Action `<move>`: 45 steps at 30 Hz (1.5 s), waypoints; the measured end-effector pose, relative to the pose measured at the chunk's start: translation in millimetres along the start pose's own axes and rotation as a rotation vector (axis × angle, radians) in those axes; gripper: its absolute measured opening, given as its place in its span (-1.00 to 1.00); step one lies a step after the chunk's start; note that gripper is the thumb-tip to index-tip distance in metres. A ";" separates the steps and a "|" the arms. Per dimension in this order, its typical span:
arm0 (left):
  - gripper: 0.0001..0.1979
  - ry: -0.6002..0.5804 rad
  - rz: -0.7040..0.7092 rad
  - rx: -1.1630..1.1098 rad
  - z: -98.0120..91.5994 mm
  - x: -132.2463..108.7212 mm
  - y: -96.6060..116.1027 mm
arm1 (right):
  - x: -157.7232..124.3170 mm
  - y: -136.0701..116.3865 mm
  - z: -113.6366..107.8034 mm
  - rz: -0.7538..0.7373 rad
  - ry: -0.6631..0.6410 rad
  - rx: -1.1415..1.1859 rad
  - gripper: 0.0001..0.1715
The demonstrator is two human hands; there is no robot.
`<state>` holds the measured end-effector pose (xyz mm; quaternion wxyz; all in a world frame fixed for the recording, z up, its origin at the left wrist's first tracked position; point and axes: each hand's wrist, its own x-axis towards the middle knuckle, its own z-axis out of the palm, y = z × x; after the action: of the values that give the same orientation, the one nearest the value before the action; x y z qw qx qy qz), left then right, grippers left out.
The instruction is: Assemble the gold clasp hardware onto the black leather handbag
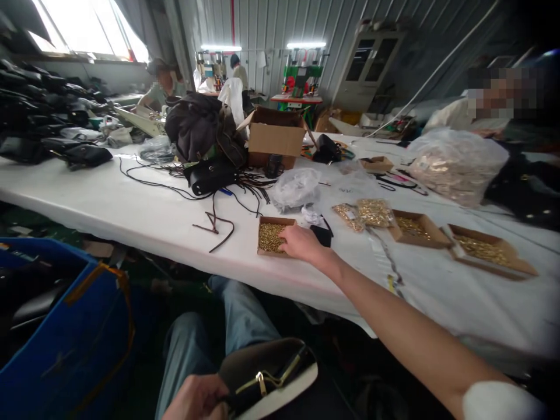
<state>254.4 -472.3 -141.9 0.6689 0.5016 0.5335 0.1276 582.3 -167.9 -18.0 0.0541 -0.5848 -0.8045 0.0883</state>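
My left hand [199,398] is closed on the edge of a black bag piece [245,364] with a gold zipper, held low over my lap. Out over the white table, my right hand [300,242] reaches into a small cardboard box [279,221] of tiny gold metal parts [270,238]. Its fingertips are among the parts at the box's right side; whether they pinch any is too small to tell. Just beyond that hand lies a small black object [322,234]. Thin dark cords [214,221] lie left of the box.
Open boxes of gold parts [411,228] [485,249] and filled plastic bags [374,212] stand right. Farther back are a carton [276,140], a dark backpack [196,128] and a large clear bag [457,166]. A blue bin [87,315] is at lower left. People sit across the table.
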 end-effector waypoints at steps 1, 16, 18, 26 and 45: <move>-0.78 0.018 -0.005 -0.002 1.6 -2.2 2.6 | 3.2 3.1 6.7 -0.006 -0.016 0.006 -0.90; -0.85 0.070 0.053 -0.027 -3.2 -23.5 28.2 | 4.3 30.2 39.0 0.033 0.176 0.218 -0.86; -0.86 0.078 0.054 -0.020 -4.5 -24.3 27.3 | 5.0 34.4 42.5 0.045 0.190 0.266 -0.85; -0.85 0.106 0.060 0.009 -6.6 -30.1 26.8 | 8.1 36.8 43.5 0.026 0.261 0.271 -0.81; -0.82 0.099 0.061 -0.018 -5.0 -29.5 23.7 | 7.3 30.3 41.3 0.239 0.297 1.060 -0.63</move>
<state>247.1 -479.5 -105.1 0.6420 0.5047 0.5492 0.1774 600.5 -155.2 -64.8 0.4431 -0.5707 -0.5620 0.4026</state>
